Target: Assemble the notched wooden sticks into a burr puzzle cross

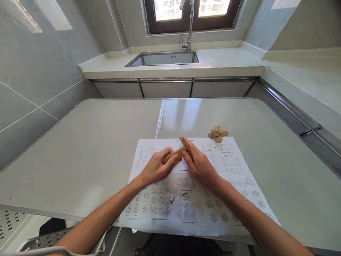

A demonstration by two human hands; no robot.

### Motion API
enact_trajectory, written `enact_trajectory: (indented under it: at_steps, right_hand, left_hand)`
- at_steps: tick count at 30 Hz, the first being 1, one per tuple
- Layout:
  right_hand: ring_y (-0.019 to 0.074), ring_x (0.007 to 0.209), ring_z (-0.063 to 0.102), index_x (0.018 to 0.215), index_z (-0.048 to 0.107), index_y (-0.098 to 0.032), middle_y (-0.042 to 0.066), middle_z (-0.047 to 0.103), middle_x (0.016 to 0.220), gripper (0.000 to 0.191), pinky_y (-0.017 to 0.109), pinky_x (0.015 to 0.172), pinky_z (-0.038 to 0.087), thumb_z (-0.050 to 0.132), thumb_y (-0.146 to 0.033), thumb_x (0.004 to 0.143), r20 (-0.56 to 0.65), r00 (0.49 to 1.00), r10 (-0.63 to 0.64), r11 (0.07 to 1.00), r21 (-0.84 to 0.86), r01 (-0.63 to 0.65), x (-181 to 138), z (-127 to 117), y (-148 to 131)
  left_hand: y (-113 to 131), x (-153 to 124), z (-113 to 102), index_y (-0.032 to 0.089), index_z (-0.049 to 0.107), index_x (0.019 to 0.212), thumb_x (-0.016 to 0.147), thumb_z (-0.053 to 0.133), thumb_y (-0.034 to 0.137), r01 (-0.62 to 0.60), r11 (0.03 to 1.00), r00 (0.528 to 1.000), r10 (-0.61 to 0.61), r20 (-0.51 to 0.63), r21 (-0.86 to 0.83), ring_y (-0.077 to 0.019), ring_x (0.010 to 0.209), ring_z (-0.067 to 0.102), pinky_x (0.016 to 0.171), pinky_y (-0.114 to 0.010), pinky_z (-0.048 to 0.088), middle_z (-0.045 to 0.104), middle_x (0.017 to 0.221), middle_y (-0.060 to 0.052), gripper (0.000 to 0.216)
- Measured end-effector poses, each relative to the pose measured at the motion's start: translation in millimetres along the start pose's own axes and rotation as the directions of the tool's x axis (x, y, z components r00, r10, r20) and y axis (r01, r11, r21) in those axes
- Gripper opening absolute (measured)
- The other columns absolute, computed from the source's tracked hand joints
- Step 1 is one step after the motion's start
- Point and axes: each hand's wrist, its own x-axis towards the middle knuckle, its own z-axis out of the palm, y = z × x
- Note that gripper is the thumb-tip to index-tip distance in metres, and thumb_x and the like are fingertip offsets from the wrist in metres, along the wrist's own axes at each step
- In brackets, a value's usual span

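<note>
My left hand (158,165) is closed around a light wooden puzzle stick (172,155) that slants up to the right. In my right hand (198,161) is a second wooden puzzle stick (185,145), pinched between thumb and fingers and tilted up to the left. The two sticks meet between my hands, above the instruction sheet (213,156). Whether they interlock or only touch, I cannot tell. My fingers hide parts of both pieces. An assembled cross-shaped wooden puzzle (217,133) rests at the sheet's far right edge.
The large sheet, torn in places and printed with diagrams, hangs slightly over the near edge of the white table (93,142). Beyond the table are a counter with a sink (165,59), a faucet (189,28) and a window. A perforated chair (50,238) stands at lower left.
</note>
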Motion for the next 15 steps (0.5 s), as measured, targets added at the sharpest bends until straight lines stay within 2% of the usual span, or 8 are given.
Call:
enact_trajectory:
  at_steps: [15]
  right_hand:
    - [0.0289,0.148,0.053,0.166,0.035,-0.030,0.009,0.053,0.162,0.055,0.053,0.118,0.050,0.038,-0.031,0.111,-0.049,0.997,-0.063,0.996,-0.060,0.061,-0.7,2.3,1.4]
  left_hand:
    - [0.9,0.4,0.8,0.020,0.054,0.084,0.101,0.053,0.058,0.016,1.000,1.000,-0.016,-0.001,0.005,-0.0127,0.058,0.048,0.056,-0.026,0.037,0.059,0.067,0.002,0.041]
